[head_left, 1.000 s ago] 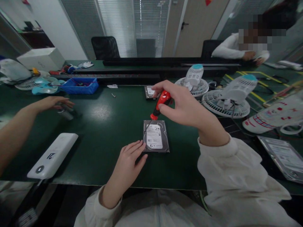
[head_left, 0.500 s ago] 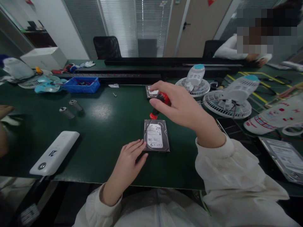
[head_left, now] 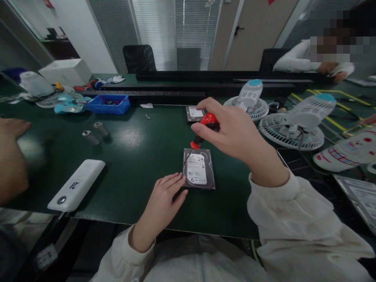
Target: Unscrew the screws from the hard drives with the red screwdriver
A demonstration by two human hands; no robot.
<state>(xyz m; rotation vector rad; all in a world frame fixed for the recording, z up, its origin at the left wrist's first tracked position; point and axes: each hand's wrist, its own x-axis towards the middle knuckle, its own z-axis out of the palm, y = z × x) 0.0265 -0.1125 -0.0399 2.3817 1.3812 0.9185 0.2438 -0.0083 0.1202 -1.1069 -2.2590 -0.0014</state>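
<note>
A hard drive [head_left: 209, 172] with a white label lies flat on the green table [head_left: 141, 176] in front of me. My right hand [head_left: 232, 131] is closed around the red and black handle of a screwdriver [head_left: 196, 141]. The screwdriver leans, its thin shaft pointing down to the left edge of the drive; whether the tip sits in a screw is too small to tell. My left hand [head_left: 166, 197] rests with its fingers stretched out, the fingertips touching the drive's lower left edge. Farther back, partly behind my right hand, lies a second hard drive [head_left: 194, 113].
At the left lie a white power bank [head_left: 78, 184], two metal cylinders [head_left: 95, 134] and a blue tray [head_left: 110, 105]. Fans [head_left: 296, 127] and a patterned cup [head_left: 345, 152] stand at the right. Another person's arm [head_left: 11, 156] reaches in from the left; someone sits at the far right.
The whole view has shifted slightly, so things appear farther right. The other person's arm at the left shows more. My hands keep their places at the drive, the screwdriver still in the right.
</note>
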